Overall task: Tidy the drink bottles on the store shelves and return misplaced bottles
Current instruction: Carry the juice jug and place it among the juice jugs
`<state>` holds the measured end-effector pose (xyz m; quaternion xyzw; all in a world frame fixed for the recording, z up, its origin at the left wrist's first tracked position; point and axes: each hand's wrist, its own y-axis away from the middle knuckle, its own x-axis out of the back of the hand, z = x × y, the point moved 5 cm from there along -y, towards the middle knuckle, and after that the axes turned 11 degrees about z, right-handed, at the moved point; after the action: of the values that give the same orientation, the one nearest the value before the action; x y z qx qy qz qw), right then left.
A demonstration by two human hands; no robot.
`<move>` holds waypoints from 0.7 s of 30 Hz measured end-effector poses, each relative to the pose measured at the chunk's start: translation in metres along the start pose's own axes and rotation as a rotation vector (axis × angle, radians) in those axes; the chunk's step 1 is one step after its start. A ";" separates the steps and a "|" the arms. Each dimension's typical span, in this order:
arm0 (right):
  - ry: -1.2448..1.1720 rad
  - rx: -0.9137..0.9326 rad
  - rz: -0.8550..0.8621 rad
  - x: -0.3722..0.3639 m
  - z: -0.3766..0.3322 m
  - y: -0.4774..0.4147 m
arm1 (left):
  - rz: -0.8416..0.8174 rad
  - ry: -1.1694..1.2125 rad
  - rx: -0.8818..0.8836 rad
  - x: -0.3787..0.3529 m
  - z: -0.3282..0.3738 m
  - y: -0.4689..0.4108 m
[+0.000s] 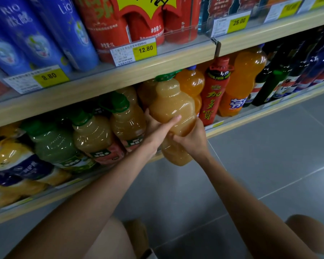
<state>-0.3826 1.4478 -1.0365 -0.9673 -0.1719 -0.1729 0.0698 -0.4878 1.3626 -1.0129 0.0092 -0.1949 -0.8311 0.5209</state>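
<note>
A big juice bottle (171, 107) with cloudy amber juice and a green cap tilts at the front edge of the lower shelf (251, 116). Both hands hold it. My left hand (157, 128) wraps its left side, thumb lying across the front. My right hand (192, 137) grips its lower right part from below. The bottle's base hangs out over the shelf edge. Left of it stand similar green-capped juice bottles (127, 120). Right of it are an orange soda bottle (191, 85), a red herbal tea bottle (215, 90) and a large orange soda bottle (241, 81).
The upper shelf (120, 73) carries blue bottles (37, 34) and red packs (120, 25) behind price tags. Dark glass bottles (292, 75) fill the lower shelf's far right. Yellow and green juice bottles (51, 146) crowd the left. Grey floor tiles (260, 165) lie below.
</note>
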 end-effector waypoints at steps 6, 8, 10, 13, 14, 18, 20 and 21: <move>-0.045 0.019 -0.012 -0.016 0.004 -0.006 | 0.031 -0.021 -0.095 0.004 0.001 -0.021; -0.069 0.011 0.005 -0.023 0.005 -0.007 | 0.035 -0.040 -0.147 0.006 0.002 -0.027; -0.094 -0.002 0.013 -0.030 0.006 -0.009 | 0.045 -0.059 -0.185 0.008 0.004 -0.034; -0.094 -0.007 0.011 -0.038 0.010 -0.013 | 0.068 -0.062 -0.239 0.007 0.005 -0.039; -0.107 -0.007 0.008 -0.039 0.011 -0.014 | 0.070 -0.057 -0.253 0.006 0.005 -0.040; -0.157 0.007 -0.015 -0.040 0.016 -0.021 | 0.056 -0.060 -0.275 0.002 0.004 -0.039; -0.173 0.013 -0.040 -0.041 0.016 -0.023 | 0.015 -0.101 -0.310 0.002 0.007 -0.040; -0.177 0.016 -0.048 -0.042 0.016 -0.024 | -0.009 -0.133 -0.319 0.002 0.008 -0.041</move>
<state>-0.4229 1.4603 -1.0649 -0.9738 -0.2020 -0.0871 0.0581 -0.5264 1.3790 -1.0189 -0.1277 -0.0944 -0.8526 0.4978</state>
